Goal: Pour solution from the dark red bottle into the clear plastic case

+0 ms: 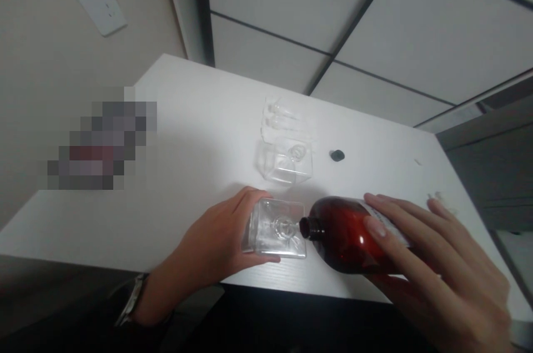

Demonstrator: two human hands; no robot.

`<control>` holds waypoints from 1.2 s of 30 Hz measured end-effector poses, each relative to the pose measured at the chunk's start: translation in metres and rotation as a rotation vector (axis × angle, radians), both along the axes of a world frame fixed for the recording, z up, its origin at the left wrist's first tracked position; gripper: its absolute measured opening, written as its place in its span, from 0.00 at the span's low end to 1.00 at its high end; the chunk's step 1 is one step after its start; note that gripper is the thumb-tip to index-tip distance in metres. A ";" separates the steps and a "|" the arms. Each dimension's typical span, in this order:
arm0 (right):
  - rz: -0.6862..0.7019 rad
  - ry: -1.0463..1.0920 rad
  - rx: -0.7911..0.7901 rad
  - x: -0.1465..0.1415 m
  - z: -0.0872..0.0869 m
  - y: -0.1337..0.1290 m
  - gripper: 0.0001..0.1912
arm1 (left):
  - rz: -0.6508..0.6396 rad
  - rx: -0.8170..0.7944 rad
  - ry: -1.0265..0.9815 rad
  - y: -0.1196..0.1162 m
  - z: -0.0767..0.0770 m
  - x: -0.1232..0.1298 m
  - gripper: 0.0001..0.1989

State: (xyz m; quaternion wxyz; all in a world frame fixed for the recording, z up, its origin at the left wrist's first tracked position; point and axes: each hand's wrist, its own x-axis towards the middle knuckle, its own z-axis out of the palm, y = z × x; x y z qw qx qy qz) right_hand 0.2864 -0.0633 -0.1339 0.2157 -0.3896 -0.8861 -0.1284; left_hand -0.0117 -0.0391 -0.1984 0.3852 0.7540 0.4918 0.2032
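Steadying a clear square bottle (270, 239) near the front edge of a white table (200, 164) with the left hand (225, 225), closed around its sides, and holding a brown bottle (345, 242) tilted over toward it with the right hand (437, 253), wrapped across the body and part of the label (385, 222). Uncapped, close to level, and lined up at the clear bottle's narrow neck; by all appearances, at the stage of pouring from brown into clear. Impossible to tell from this angle: liquid running or not, contact or a slim gap between the two necks. Seen farther back on the table: another clear container (287, 167) and, just behind it, a clear tray (285, 131) with slender pieces. Visible to the right of those: a dark cap (337, 156), judging by its look. Best, as a matter of judgement, to hold the clear bottle firm, set the brown mouth squarely over the small opening and add tilt by fine degrees, with care against a spill down the glass.
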 end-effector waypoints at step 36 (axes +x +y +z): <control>-0.031 -0.015 -0.028 -0.001 0.007 -0.004 0.51 | 0.021 -0.035 -0.002 0.000 0.006 0.000 0.37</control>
